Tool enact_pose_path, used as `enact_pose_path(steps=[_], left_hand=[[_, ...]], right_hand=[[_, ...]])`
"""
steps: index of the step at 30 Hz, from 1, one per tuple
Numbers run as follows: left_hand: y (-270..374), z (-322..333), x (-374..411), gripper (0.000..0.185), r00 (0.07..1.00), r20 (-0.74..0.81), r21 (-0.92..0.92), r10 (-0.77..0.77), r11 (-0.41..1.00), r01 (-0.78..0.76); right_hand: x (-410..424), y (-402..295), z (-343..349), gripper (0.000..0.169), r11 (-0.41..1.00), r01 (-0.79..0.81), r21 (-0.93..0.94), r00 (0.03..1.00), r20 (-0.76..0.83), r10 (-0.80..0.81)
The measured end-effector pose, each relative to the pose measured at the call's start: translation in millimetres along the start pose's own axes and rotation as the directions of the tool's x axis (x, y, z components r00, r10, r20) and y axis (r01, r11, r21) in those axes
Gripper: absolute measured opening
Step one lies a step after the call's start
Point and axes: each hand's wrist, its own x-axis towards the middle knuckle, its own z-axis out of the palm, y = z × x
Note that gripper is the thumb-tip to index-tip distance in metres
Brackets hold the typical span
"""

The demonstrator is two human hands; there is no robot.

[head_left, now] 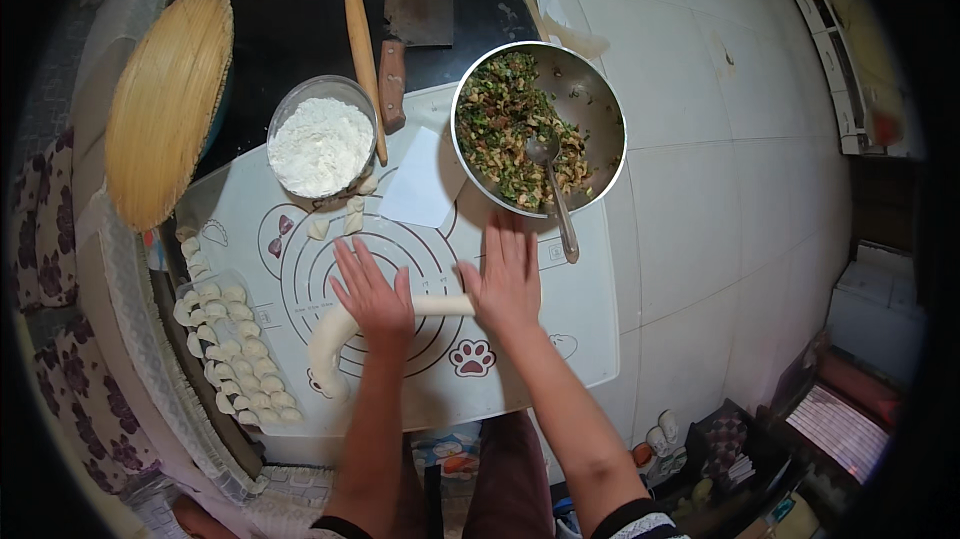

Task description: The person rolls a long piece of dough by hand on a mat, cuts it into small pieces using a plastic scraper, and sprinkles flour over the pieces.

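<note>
A thick rope of dough (331,344) lies on a white printed silicone mat (592,299); its left end curves toward me. My left hand (375,291) rests palm down over the bend, fingers stretched out. Over the right part of the rope lies my right hand (506,276), flat, thumb spread and fingertips near the steel bowl (600,179) of chopped filling. The dough beneath both palms is hidden. Beyond my left hand sit a few small cut dough pieces (354,215) and a bowl of white flour (321,145).
A metal spoon (562,220) leans in the filling, its handle over the bowl's rim. Behind are a white sheet (420,179), wooden rolling pin (361,51) and cleaver (392,81). At left, several shaped dumplings (240,363) fill a tray, below a round woven lid (171,108).
</note>
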Motion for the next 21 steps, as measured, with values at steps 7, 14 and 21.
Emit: enact_pose_path(steps=[7, 14, 21], left_hand=[[-79.2, -31.6, -112.3, 0.078, 0.873, 0.439, 0.021, 0.211, 0.969, -0.245], [-67.0, -56.6, -67.5, 0.072, 0.837, 0.427, -0.100, 0.343, 0.938, -0.333], [-73.7, -69.8, -27.3, 0.048, 0.826, 0.505, -0.128, 0.251, 0.968, -0.216]], right_hand=[[-122.7, 49.7, 23.3, 0.073, 0.941, 0.339, -0.013, 0.930, 0.157, -0.333], [-103.3, 4.2, 13.3, 0.076, 0.998, 0.015, 0.055, 0.999, 0.029, -0.016], [-29.9, -24.2, 24.1, 0.077, 0.980, 0.175, 0.090, 0.981, -0.097, -0.167]])
